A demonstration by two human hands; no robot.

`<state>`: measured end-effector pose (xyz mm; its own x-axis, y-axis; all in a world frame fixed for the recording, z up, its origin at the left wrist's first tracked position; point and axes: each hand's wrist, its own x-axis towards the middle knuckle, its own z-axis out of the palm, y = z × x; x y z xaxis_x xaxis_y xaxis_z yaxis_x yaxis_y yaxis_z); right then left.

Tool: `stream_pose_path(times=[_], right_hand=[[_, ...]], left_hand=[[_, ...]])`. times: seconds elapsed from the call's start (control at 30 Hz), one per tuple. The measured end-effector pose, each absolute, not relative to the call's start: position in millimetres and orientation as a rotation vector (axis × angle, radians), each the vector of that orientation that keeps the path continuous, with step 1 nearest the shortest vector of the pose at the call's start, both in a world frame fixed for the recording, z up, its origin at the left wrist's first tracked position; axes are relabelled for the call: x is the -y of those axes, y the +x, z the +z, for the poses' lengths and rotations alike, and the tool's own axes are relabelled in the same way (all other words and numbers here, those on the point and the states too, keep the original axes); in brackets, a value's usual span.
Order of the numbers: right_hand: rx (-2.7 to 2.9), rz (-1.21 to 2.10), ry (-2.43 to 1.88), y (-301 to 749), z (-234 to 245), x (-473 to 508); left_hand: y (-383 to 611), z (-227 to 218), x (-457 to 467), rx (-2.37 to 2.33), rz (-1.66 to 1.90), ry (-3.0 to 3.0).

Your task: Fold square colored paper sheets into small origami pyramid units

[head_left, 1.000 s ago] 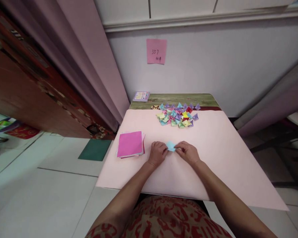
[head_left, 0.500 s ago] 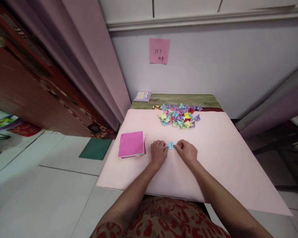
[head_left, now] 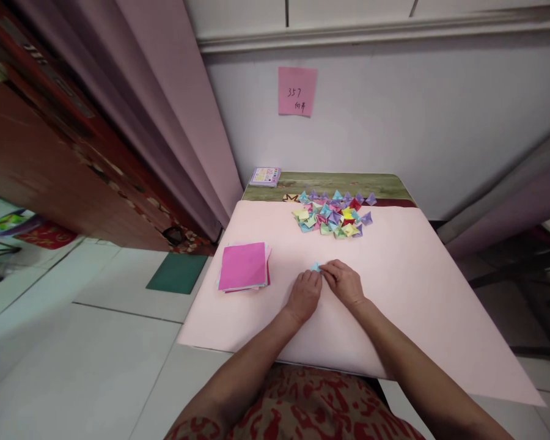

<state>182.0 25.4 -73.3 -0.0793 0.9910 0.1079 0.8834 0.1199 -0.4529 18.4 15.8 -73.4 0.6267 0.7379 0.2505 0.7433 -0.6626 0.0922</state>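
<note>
A small piece of light-blue folded origami paper (head_left: 315,267) lies on the pink-covered table, mostly hidden by fingers. My left hand (head_left: 305,296) is over its lower edge, fingers curled and pressed onto the paper. From the right, my right hand (head_left: 344,282) pinches the paper's right side between thumb and fingers. The two hands nearly meet. Beyond them sits a pile of small folded paper pieces (head_left: 333,217) in purple, yellow, blue, green and red. To the left of my hands is a stack of square paper sheets (head_left: 242,266), magenta on top.
The pink table cover (head_left: 412,305) spreads around my hands. At the back left corner lies a printed paper pack (head_left: 265,176). A pink note (head_left: 297,91) is stuck on the wall behind. A purple curtain (head_left: 183,110) hangs at the left beside a red-brown door (head_left: 36,159).
My left hand has moved right and now covers the lower part of the blue paper. My right hand stays at the paper's right side. The view has shifted slightly.
</note>
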Motion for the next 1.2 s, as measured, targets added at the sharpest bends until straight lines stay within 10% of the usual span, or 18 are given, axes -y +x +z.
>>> stream_pose_path(times=[1.2], right_hand=[[1.686,0.897,-2.168,162.1,-39.3,-76.0]], left_hand=[[7.5,-86.7,0.7,1.256,-0.809,-2.801]])
